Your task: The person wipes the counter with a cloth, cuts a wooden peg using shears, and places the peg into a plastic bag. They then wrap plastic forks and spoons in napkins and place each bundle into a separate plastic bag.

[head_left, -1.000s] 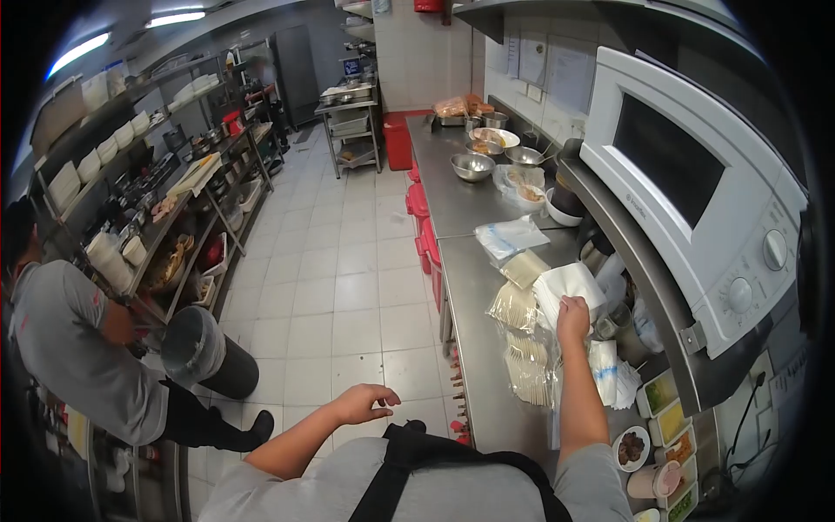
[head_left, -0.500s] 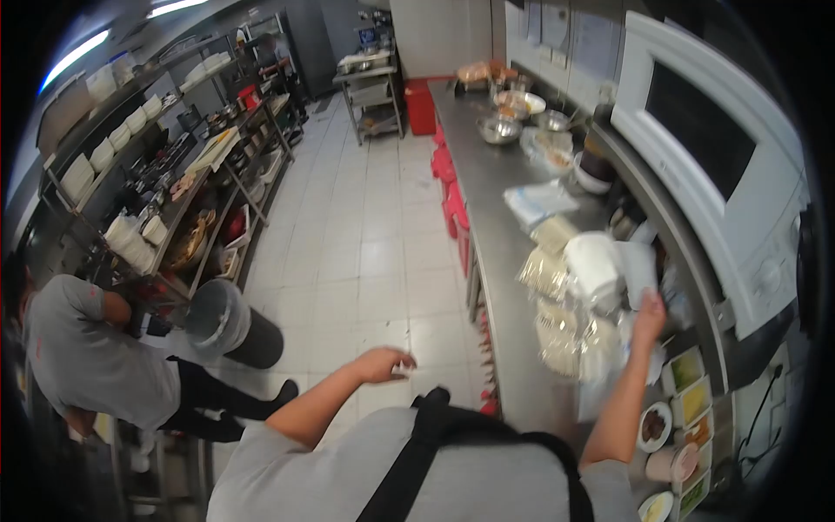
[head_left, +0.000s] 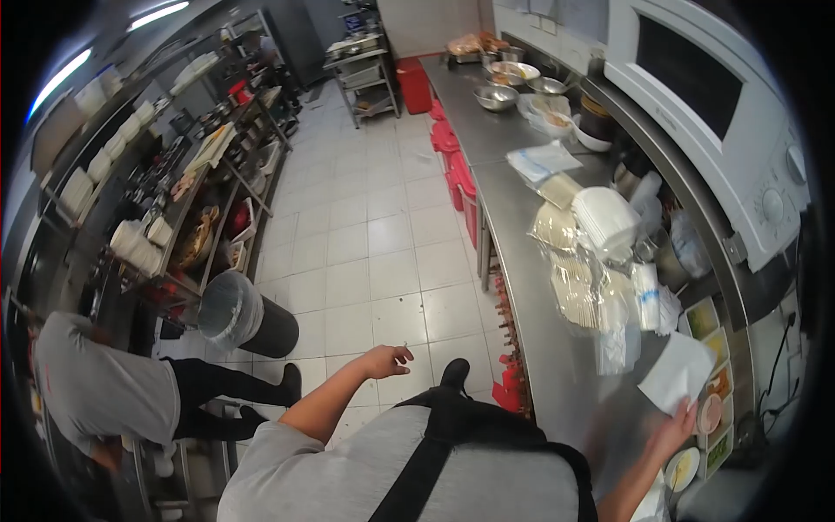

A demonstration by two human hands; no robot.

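Observation:
My right hand (head_left: 674,432) grips the lower edge of a flat white square container (head_left: 677,372), over the right side of the steel counter. It resembles the pieces in the stack of white foam containers (head_left: 604,222) farther along. Clear plastic packs of pale, ridged disposable ware (head_left: 574,291) lie beside that stack. A white roll with blue print (head_left: 646,296) is just beyond the held container. My left hand (head_left: 387,361) hangs over the floor, fingers loosely bent and apart, with nothing visible in it.
Food tubs (head_left: 718,383) and a small plate (head_left: 683,470) line the right edge. A microwave (head_left: 696,113) sits above the steel counter (head_left: 496,187). Metal bowls (head_left: 497,97) stand farther back. At left are a lined bin (head_left: 270,326), a co-worker (head_left: 113,374) and loaded shelves.
My right hand has drawn the white container away from the stack, toward me and to the right. My left hand stays about where it was. The view has shifted, and the co-worker bends lower.

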